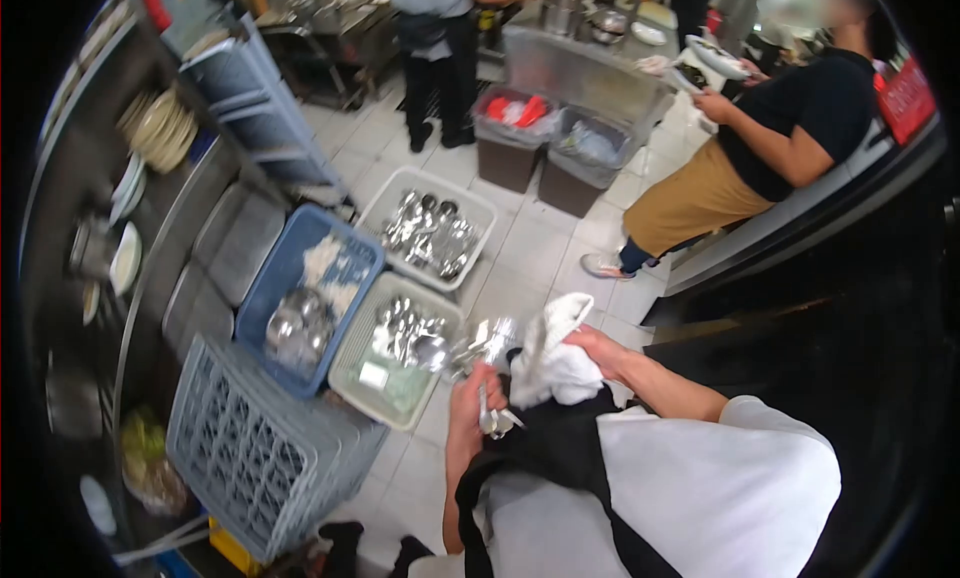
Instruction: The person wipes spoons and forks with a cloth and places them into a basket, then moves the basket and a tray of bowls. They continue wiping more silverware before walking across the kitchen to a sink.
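Note:
My left hand (pixel 476 399) is closed around the handles of a bunch of shiny metal spoons (pixel 490 340). Their wide ends fan out ahead of it, blurred by motion, and handle ends stick out below the fist. Gripped in my right hand (pixel 598 352) is a bunched white cloth (pixel 556 356), just right of the spoons. Left of my hands stands a pale green basket (pixel 388 416) with more metal spoons (pixel 405 328) and a small white item inside. Beyond it, a white bin (pixel 484 200) contains a heap of metal utensils (pixel 432 233).
A blue tub (pixel 318 218) holds metal bowls and whitish matter. Grey racks (pixel 245 448) stack at lower left beside shelves with plates (pixel 160 130). Two lined waste bins (pixel 505 163) stand ahead. One person (pixel 790 128) carries dishes at right; another (pixel 435 38) works at the back.

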The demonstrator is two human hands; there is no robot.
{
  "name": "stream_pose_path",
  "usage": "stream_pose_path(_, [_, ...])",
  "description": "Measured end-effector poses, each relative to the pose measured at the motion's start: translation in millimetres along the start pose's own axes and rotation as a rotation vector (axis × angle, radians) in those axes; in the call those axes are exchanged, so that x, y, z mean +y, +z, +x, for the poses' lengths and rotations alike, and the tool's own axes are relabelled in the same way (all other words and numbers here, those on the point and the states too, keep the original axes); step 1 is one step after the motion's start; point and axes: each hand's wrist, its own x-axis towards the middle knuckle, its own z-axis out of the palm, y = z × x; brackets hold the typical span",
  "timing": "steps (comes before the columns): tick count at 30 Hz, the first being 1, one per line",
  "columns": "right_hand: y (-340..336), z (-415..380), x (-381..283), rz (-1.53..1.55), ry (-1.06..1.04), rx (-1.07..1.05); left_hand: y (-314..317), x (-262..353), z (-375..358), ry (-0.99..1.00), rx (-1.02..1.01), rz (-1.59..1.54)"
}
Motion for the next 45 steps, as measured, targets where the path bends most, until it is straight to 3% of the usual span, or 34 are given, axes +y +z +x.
stream_pose_path(2, [16,35,26,-0.123,-0.033,-0.024,8,-15,4,-0.022,-0.123,-0.018])
stream_pose_path(4, [25,75,40,-0.453,-0.249,0.102,12,-22,1,0.068,-0.045,0.126])
stream_pose_path(6, [34,84,22,-0.336,-0.251,0.245,9,-2,-18,0.089,-0.028,0.169])
stream_pose_path(9, [24,65,-8,0.040,-0.009,-0.165,-7,3,-23,0.250,0.144,0.024])
stream_pose_path(12, [28,76,32,0.078,0.046,-0.192,-19,9,-23,0.255,0.149,0.108])
stream_pose_path(16, [75,102,26,-0.597,-0.070,-0.101,3,-2,-30,0.288,0.165,0.232])
stream_pose_path(17, [78,98,26,-0.599,-0.056,-0.113,2,5,-34,0.263,0.195,0.259])
stream_pose_path(19, [84,93,30,-0.230,-0.194,-0.031,13,4,-38,0.293,0.222,0.241])
stream_pose_path(22, [81,92,41,-0.132,-0.112,-0.124,13,1,-28,0.329,0.198,0.187])
stream_pose_path(24, [71,111,28,-0.248,-0.050,-0.184,14,-1,-19,0.298,0.207,0.143])
stream_pose_path(26, [61,143,22,-0.168,-0.108,0.038,23,-2,-22,0.325,0.299,0.058])
stream_pose_path(27, [51,158,13,-0.110,-0.196,0.033,22,-1,-29,0.316,0.357,0.149])
stream_pose_path(31, [42,166,5,0.146,0.114,-0.060,15,-19,-28,0.303,0.480,0.239])
stream_pose_path(34, [34,173,47,0.146,0.195,-0.030,35,-31,-18,0.309,0.571,0.188])
stream_pose_path(37, [27,184,36,0.115,0.288,-0.057,45,-46,-21,0.378,0.755,-0.138])
stream_pose_path(42, [23,195,48,0.025,0.452,-0.153,53,-69,-18,0.416,0.898,-0.147])
stream_pose_path(45, [19,198,66,0.044,0.698,-0.212,54,-80,-11,0.474,0.996,-0.174])
